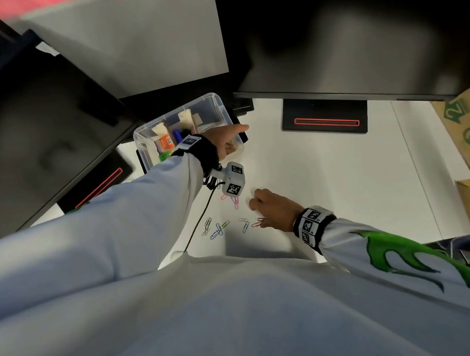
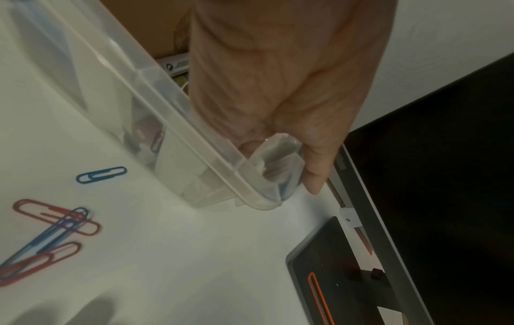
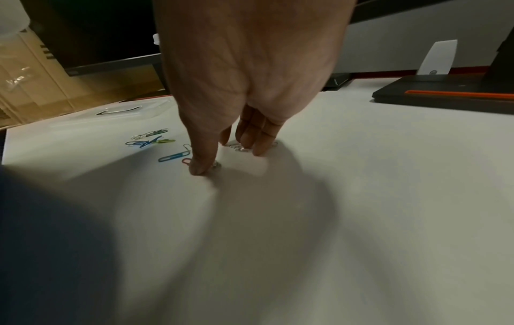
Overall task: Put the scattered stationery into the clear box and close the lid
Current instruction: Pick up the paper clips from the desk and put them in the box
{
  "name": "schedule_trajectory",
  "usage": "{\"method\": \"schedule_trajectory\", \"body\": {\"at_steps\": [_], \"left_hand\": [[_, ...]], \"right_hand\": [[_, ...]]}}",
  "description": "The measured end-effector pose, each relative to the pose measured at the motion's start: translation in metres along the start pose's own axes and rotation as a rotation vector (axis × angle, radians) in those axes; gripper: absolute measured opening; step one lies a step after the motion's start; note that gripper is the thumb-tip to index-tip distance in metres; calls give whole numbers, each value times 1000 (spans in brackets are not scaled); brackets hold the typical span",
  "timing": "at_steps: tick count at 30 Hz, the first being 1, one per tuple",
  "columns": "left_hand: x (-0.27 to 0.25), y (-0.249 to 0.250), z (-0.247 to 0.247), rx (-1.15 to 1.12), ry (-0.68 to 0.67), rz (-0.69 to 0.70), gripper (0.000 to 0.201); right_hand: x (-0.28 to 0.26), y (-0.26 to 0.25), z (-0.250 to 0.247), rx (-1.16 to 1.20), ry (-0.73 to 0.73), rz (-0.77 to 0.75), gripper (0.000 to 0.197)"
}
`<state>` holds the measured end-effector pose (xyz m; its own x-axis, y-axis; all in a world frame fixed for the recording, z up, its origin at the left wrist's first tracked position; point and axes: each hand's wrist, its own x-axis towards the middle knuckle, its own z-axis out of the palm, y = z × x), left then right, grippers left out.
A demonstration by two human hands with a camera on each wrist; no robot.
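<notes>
Right hand (image 1: 271,208), fingers curled down, pinches at loose coloured wire paper clips (image 1: 218,229) on white counter (image 1: 343,181). Clear plastic box (image 1: 183,125) at eleven o'clock; left hand (image 1: 226,141) grips its corner.

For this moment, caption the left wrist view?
Left hand grips the clear box corner above scattered paper clips.

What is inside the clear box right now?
The clear box holds an orange item, a blue item and pale pieces. The left hand gripping its corner covers the rest.
</notes>
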<state>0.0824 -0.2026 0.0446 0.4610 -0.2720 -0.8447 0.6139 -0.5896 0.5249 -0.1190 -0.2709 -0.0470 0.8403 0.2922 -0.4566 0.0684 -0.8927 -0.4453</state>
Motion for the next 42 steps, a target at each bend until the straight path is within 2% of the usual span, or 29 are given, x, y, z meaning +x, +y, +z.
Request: {"method": "schedule_trajectory", "body": {"at_steps": [3, 7, 10, 15, 21, 26, 29, 31, 33, 36, 38, 42], "left_hand": [[2, 1, 2, -49, -10, -45, 77], [2, -3, 1, -76, -12, -22, 77], [2, -3, 1, -74, -21, -19, 82], [2, -2, -4, -59, -110, -46, 93], [7, -4, -4, -51, -108, -38, 87], [10, -6, -8, -80, -80, -13, 72], [11, -9, -8, -110, -20, -13, 78], [11, -10, -9, -79, 16, -1, 78], [9, -11, -10, -38, 61, 34, 67], [8, -14, -10, 28, 213, 135, 44], [6, -17, -5, 152, 333, 236, 24], [2, -25, -1, 294, 482, 367, 22]], "right_hand": [[3, -1, 4, 6, -5, -13, 37], [8, -3, 11, -12, 0, -27, 20], [10, -2, 14, -7, 11, -29, 18], [11, 1, 16, 8, 24, -34, 15], [11, 2, 17, -17, 23, -50, 14], [12, -1, 15, -79, -16, -76, 18], [12, -1, 15, -85, -32, -65, 21], [14, 0, 16, -82, -27, -55, 14], [16, 2, 12, -4, -15, -45, 7], [16, 2, -9, 198, 12, 12, 10], [15, 2, -32, 338, 84, 57, 10], [9, 3, -89, 573, 286, 119, 10]]}}
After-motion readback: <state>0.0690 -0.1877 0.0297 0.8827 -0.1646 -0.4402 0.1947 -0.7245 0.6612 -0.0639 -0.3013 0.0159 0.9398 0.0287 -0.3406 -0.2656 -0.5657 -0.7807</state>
